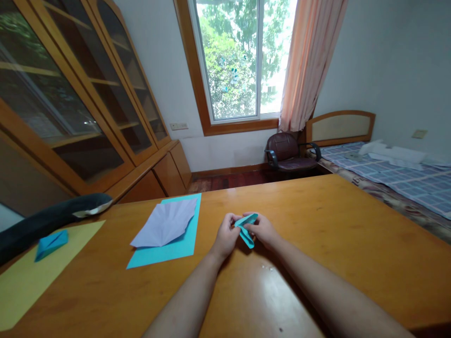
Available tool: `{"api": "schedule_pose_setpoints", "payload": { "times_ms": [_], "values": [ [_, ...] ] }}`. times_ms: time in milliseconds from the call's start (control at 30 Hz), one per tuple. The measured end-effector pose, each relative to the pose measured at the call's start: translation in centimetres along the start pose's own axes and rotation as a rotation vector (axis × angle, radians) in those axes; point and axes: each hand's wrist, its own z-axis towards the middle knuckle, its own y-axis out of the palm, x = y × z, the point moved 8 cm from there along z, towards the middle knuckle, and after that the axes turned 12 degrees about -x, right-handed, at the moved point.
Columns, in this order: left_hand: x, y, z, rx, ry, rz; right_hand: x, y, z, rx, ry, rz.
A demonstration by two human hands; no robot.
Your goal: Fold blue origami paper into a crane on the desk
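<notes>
Just above the middle of the wooden desk [317, 225], a small turquoise piece of folded paper [248, 237] is held between both hands. My left hand [226, 236] pinches its left end, with the fingers closed around the edge. From the other side, my right hand [265, 230] grips the paper with the thumb on the near face; the other fingers are partly hidden behind it. The paper has several layers and its two flaps stand apart toward the right.
Left of my hands, a creased white paper [165, 223] lies on a turquoise sheet [162, 257]. Farther left, a blue folded paper [52, 244] sits on a yellow sheet [31, 281], beside a dark curved object [52, 218]. Beyond the desk stand a brown armchair [287, 150] and a bed [387, 164].
</notes>
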Motion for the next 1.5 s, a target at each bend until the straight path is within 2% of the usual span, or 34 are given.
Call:
{"api": "schedule_pose_setpoints", "payload": {
  "times_ms": [133,300,600,800,867,967,1033,1100,1167,1233,1333,1500],
  "values": [
    [-0.2,0.0,0.1,-0.005,-0.002,-0.003,0.0,-0.4,0.1,0.086,0.013,-0.102],
    [-0.7,0.3,0.1,-0.018,-0.023,0.021,-0.6,-1.4,0.0,0.230,-0.013,-0.365],
    [-1.0,1.1,0.2,-0.071,-0.018,-0.005,-0.8,-1.2,-0.1,0.225,-0.005,-0.391],
    [-1.0,1.7,0.2,-0.100,-0.031,0.020,-1.2,-1.5,-0.4,0.267,0.039,-0.549],
    [-1.0,1.4,0.2,-0.089,-0.032,0.032,-1.3,-1.2,-0.2,0.232,-0.001,-0.554],
    [-1.4,-0.2,0.2,-0.012,-0.054,0.031,-1.8,-1.0,0.0,0.171,-0.130,-0.478],
    [-1.6,-1.7,0.3,0.057,-0.056,-0.005,-2.8,-1.6,-0.6,0.217,-0.242,-0.497],
    [-1.8,-3.0,0.4,0.097,-0.037,-0.068,-4.6,-1.7,-1.6,0.264,-0.390,-0.663],
    [-1.9,-3.9,0.5,0.117,-0.025,-0.119,-6.2,-0.2,-2.8,0.185,-0.564,-0.901],
    [-1.9,-4.4,0.6,0.127,-0.024,-0.147,-6.7,2.1,-3.6,0.023,-0.667,-1.135],
    [-2.2,-4.9,0.7,0.123,-0.022,-0.170,-6.1,5.0,-4.2,-0.163,-0.689,-1.370],
    [-2.1,-4.5,0.7,0.053,-0.030,-0.070,-5.1,7.1,-4.2,-0.222,-0.657,-1.476]
  ]
}}
